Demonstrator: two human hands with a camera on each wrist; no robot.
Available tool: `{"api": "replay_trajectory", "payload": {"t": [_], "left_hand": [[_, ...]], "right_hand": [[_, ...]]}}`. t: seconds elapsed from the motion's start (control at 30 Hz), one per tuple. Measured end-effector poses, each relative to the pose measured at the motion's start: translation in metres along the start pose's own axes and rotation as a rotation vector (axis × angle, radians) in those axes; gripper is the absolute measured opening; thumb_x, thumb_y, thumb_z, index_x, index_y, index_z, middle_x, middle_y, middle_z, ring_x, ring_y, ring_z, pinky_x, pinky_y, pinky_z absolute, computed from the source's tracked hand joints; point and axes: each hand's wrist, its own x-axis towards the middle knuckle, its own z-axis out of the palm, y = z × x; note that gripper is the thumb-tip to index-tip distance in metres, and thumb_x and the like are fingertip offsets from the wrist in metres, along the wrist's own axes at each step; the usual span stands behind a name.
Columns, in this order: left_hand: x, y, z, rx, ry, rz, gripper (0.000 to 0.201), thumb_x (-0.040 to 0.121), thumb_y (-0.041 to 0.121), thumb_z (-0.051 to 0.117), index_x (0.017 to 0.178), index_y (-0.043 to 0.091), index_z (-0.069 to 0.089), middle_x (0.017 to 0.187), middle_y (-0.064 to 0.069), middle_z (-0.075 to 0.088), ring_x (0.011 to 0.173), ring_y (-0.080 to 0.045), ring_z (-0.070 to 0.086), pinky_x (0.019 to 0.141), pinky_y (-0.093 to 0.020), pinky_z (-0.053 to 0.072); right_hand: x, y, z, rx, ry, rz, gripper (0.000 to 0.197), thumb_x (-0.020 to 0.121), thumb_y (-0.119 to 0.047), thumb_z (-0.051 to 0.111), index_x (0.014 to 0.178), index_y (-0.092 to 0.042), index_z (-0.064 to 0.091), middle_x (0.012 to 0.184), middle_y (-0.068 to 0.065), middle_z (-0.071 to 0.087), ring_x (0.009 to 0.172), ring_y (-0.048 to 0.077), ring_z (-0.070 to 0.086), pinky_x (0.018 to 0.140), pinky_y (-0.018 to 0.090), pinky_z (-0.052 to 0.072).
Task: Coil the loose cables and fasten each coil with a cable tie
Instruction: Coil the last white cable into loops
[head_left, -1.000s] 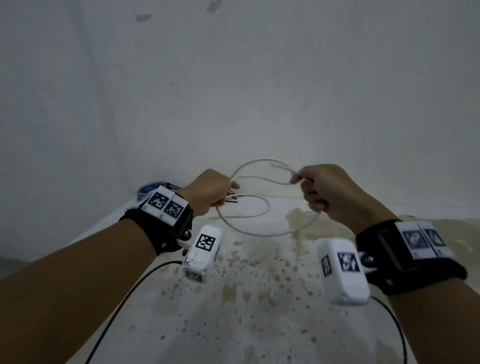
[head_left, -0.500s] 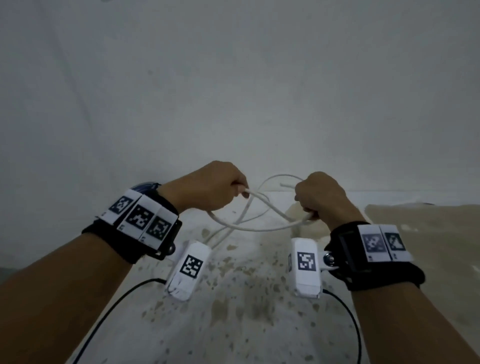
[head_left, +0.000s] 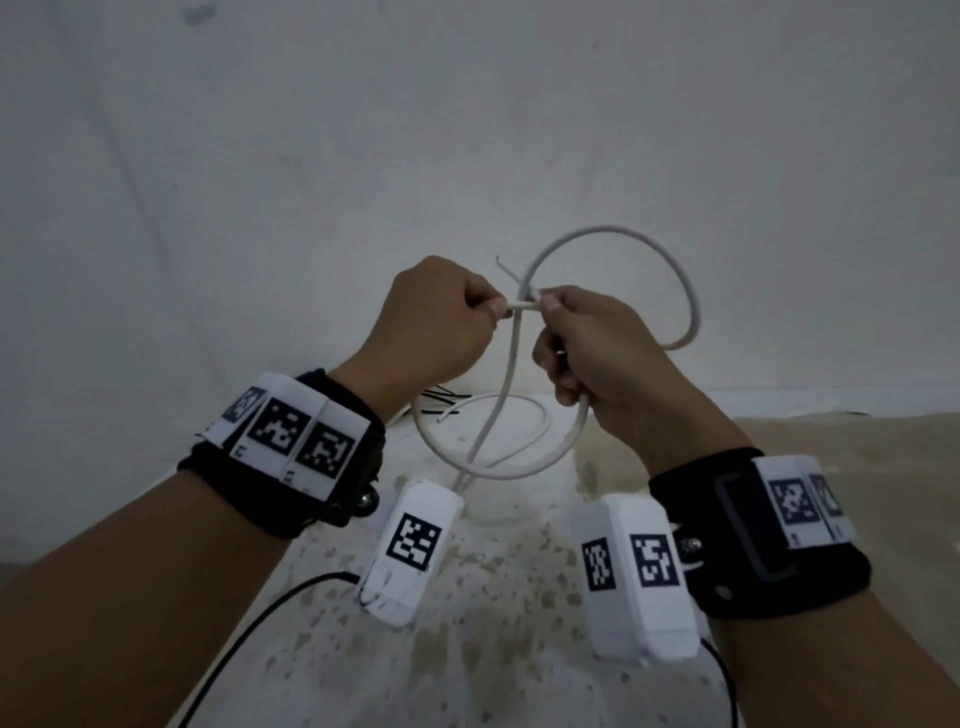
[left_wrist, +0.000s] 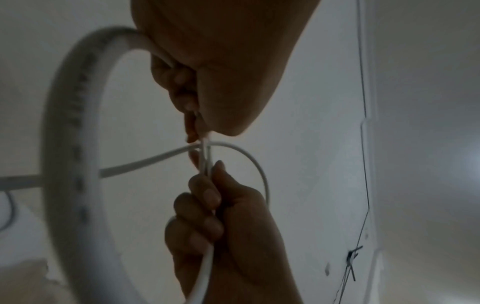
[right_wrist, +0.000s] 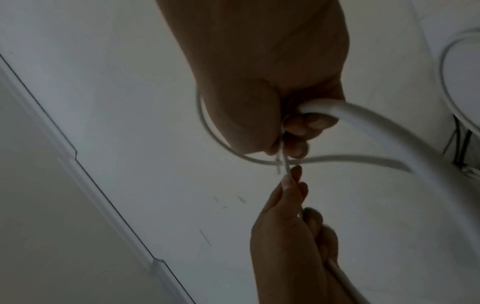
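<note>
A white cable (head_left: 687, 291) is held in the air between both hands. One loop arcs above and right of my right hand (head_left: 551, 315); a second loop (head_left: 498, 470) hangs down to the table. My left hand (head_left: 485, 310) pinches a strand where the loops cross, fingertip to fingertip with the right. The right hand's fingers also curl round the lower strand. In the left wrist view the cable (left_wrist: 64, 127) curves past my left hand (left_wrist: 192, 115), with my right hand (left_wrist: 207, 205) below. The right wrist view shows the cable (right_wrist: 384, 133) leaving my right hand (right_wrist: 293, 139).
A white table (head_left: 467, 649) with brown stains lies below the hands, against a plain wall. Thin black cable ties (head_left: 441, 402) lie at the table's back, behind the left wrist. White camera units (head_left: 410, 551) hang under both wrists, with black leads trailing toward me.
Both hands have risen and come together until the fingertips meet. The cable, first one wide loop between the hands, now crosses itself with one loop standing above the right hand.
</note>
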Motion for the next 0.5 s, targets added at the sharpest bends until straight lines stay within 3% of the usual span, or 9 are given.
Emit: {"api": "replay_trajectory", "payload": {"t": [0.07, 0.13, 0.17, 0.23, 0.3, 0.4, 0.5], "left_hand": [[0.005, -0.006, 0.0, 0.202, -0.028, -0.055, 0.018, 0.091, 0.024, 0.06, 0.091, 0.017, 0.077, 0.083, 0.003, 0.072, 0.075, -0.016, 0.063, 0.065, -0.023, 0.045], [0.01, -0.015, 0.002, 0.319, -0.079, -0.131, 0.018, 0.087, 0.022, 0.061, 0.093, 0.013, 0.075, 0.085, -0.002, 0.071, 0.077, -0.022, 0.064, 0.062, -0.026, 0.042], [0.01, -0.016, 0.004, 0.338, -0.109, -0.163, 0.018, 0.086, 0.023, 0.061, 0.092, 0.012, 0.074, 0.085, -0.003, 0.071, 0.077, -0.023, 0.064, 0.061, -0.025, 0.041], [0.008, -0.013, 0.008, 0.349, -0.132, -0.186, 0.015, 0.087, 0.024, 0.06, 0.087, 0.013, 0.07, 0.08, -0.002, 0.067, 0.077, -0.024, 0.064, 0.057, -0.026, 0.039], [0.005, -0.008, 0.01, 0.273, -0.135, -0.177, 0.016, 0.089, 0.024, 0.061, 0.083, 0.011, 0.069, 0.074, -0.002, 0.065, 0.073, -0.021, 0.064, 0.056, -0.028, 0.04], [0.001, -0.004, 0.009, -0.228, -0.21, -0.246, 0.013, 0.089, 0.022, 0.07, 0.084, 0.011, 0.076, 0.07, 0.003, 0.068, 0.053, -0.004, 0.051, 0.048, -0.019, 0.036], [-0.002, -0.004, 0.009, -0.527, -0.224, -0.364, 0.009, 0.087, 0.019, 0.072, 0.088, 0.011, 0.077, 0.08, -0.002, 0.072, 0.052, -0.007, 0.041, 0.044, -0.016, 0.031]], "right_hand": [[0.001, 0.001, -0.007, -0.379, -0.013, 0.038, 0.023, 0.102, -0.017, 0.044, 0.105, -0.006, 0.063, 0.066, 0.01, 0.066, 0.044, 0.014, 0.05, 0.045, 0.026, 0.042], [0.0, -0.002, -0.012, -0.654, -0.094, 0.052, 0.026, 0.1, -0.01, 0.044, 0.1, 0.002, 0.067, 0.079, 0.021, 0.07, 0.054, 0.023, 0.058, 0.051, 0.031, 0.051], [-0.001, -0.003, -0.012, -0.636, -0.136, 0.039, 0.027, 0.101, -0.01, 0.043, 0.096, 0.001, 0.067, 0.077, 0.019, 0.069, 0.054, 0.022, 0.058, 0.05, 0.03, 0.052], [-0.003, -0.005, -0.009, -0.372, -0.191, 0.043, 0.029, 0.103, -0.014, 0.043, 0.091, -0.004, 0.067, 0.065, 0.008, 0.061, 0.045, 0.014, 0.051, 0.044, 0.025, 0.047], [-0.002, -0.002, -0.006, -0.142, -0.166, 0.053, 0.027, 0.103, -0.015, 0.046, 0.091, -0.006, 0.069, 0.059, 0.002, 0.056, 0.041, 0.009, 0.044, 0.041, 0.022, 0.041], [0.005, 0.005, -0.005, 0.11, 0.004, 0.105, 0.019, 0.101, -0.013, 0.047, 0.101, -0.007, 0.065, 0.06, 0.001, 0.051, 0.039, 0.007, 0.036, 0.04, 0.021, 0.031], [0.006, 0.008, -0.009, 0.245, 0.024, 0.145, 0.019, 0.102, -0.014, 0.046, 0.113, -0.007, 0.06, 0.058, 0.001, 0.053, 0.043, 0.01, 0.034, 0.042, 0.023, 0.029]]}}
